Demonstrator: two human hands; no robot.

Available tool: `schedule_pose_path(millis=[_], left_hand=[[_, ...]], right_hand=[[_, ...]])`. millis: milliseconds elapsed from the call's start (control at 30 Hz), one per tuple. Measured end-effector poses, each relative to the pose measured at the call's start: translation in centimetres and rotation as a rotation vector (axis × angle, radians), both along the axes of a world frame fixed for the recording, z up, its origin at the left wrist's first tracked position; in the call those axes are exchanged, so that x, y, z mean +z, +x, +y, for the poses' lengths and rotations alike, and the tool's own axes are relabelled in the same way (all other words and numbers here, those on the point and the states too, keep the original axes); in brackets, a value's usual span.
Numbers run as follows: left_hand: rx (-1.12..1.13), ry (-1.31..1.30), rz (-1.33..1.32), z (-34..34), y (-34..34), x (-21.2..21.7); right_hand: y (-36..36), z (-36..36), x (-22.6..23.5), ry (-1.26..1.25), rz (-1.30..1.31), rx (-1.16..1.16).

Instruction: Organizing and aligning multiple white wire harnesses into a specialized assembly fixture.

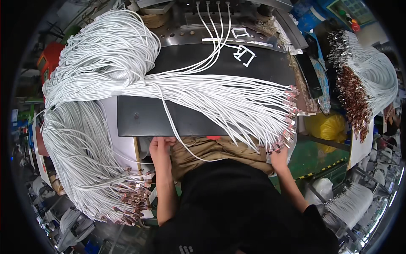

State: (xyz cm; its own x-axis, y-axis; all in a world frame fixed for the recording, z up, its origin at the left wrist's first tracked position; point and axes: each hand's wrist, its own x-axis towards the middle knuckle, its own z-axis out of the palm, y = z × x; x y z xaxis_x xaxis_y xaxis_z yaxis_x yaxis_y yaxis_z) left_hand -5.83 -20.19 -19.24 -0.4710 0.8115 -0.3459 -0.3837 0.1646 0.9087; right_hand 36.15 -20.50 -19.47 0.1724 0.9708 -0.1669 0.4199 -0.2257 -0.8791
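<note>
Left hand (160,146): fingers bent at front edge of surface (144,120). Right hand (278,159): fingers hidden by connector ends (292,106). Grip of either, we cannot tell. White cable bundle (177,86) lies across surface. Four cables (222,27) run into machine (190,19); we judge those under way, remaining ends left.

Bright light | sheen on metal plate (177,38) | fisheye-bent edges (4 corners black)

Glossy green floor (311,154), yellow-and-black striped band (330,167) along it, white flat-topped side table (361,144), bright white light strips (397,182)
</note>
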Motion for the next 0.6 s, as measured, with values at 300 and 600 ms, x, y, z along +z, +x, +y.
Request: schedule_pose_path(millis=[300,600], left_hand=[[-0.028,-0.053,-0.014,0.5,-0.8,-0.8],[-0.029,-0.081,-0.013,0.6,-0.8,-0.5]], right_hand=[[1.4,1.2,-4.5,0.151,-0.19,0.128],[2.6,2.1,-4.3,0.259,-0.308,0.282]])
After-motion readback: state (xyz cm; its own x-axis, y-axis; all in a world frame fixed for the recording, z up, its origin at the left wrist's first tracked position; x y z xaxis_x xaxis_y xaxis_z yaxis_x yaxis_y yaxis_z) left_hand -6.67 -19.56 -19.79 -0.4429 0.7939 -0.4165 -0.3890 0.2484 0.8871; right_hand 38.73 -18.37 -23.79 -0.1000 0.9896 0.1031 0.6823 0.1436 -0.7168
